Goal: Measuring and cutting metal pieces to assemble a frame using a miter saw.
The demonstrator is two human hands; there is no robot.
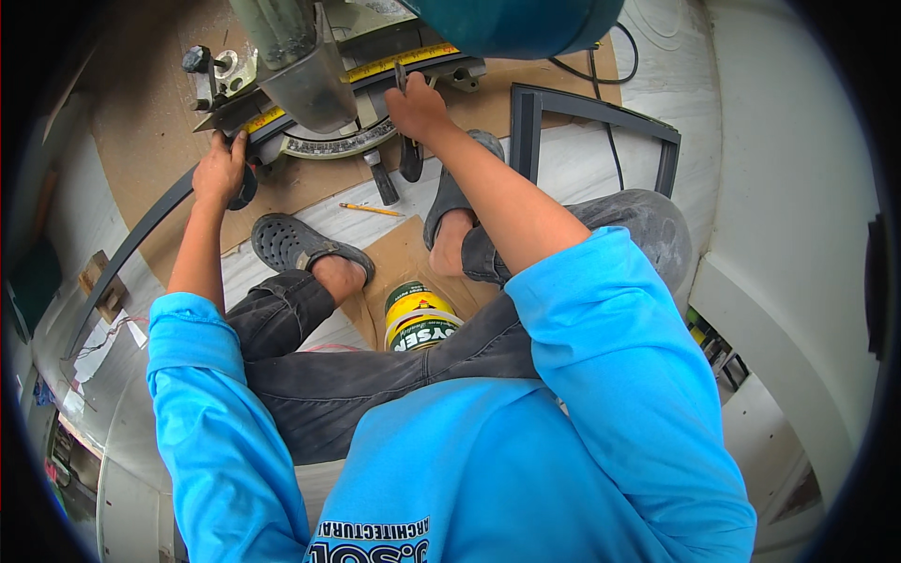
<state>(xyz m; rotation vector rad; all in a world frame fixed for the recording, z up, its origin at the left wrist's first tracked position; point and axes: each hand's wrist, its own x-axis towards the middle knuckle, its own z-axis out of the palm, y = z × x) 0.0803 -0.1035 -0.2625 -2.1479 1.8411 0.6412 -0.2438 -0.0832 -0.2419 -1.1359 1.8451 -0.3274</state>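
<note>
A yellow tape measure blade [389,63] stretches along a long dark grey strip [141,230] laid across the base of a miter saw [328,144]. My left hand [219,174] is closed at the strip's left part, on the tape measure, whose dark case [246,188] shows beside the palm. At the right side of the saw base, my right hand [418,108] grips a dark-handled hand tool [410,159]; a narrow metal end rises above the fingers, and its exact kind is unclear. The saw's cloudy guard [314,89] hangs between my hands, hiding part of the tape.
A pencil [371,209] lies on the floor between my feet. Nearer, a yellow and green bucket [419,319] stands between my legs. To the right are a dark grey corner-joined frame [601,114] and a black cable [615,155]. Cardboard [141,122] lies beneath the saw.
</note>
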